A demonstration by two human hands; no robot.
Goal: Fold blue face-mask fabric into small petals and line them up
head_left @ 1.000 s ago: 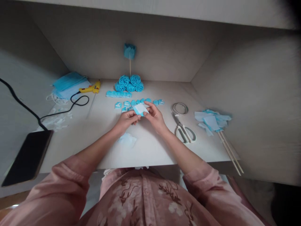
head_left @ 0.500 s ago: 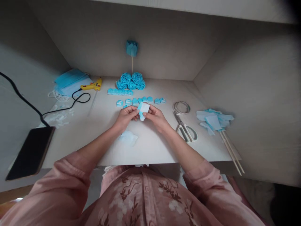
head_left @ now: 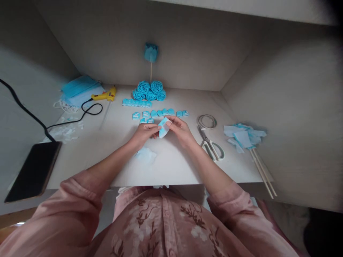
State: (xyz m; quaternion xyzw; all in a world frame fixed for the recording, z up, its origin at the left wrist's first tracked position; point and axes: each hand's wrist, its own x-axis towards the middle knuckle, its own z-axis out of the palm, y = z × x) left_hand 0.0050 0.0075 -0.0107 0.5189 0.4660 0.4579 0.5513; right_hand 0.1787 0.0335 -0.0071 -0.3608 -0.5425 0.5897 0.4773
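1. Head view, hands: left hand (head_left: pixel 144 133) and right hand (head_left: pixel 182 129) close together over the middle of the table (head_left: pixel 177 167), both pinching one blue-and-white piece (head_left: pixel 164 127) between thumbs and fingers.
2. Head view, piece location: held up between the hands, just near of the short row of folded blue pieces (head_left: pixel 162 112). Hands partly cover it.
3. Head view, done so far: five blue rosettes (head_left: pixel 150 91) piled far, a blue flower on a stick (head_left: pixel 151 52) above them, a blue strip (head_left: pixel 136 103) near of the pile, small folded pieces laid out in line.
4. Head view, left over: held piece looks part-folded, judging by the more compact ones in the row; pale loose sheets (head_left: pixel 146 156) near the left forearm look unfolded. Exact fold stage can't be told.
5. Head view, direction: piece is tilted, long axis slanting from near left to far right; one corner points near, toward the body. White and blue both show on the visible face.
6. Head view, around: scissors (head_left: pixel 205 139) to the right, points far; yellow glue gun (head_left: pixel 104 95) far left, beside stacked masks (head_left: pixel 81 86).
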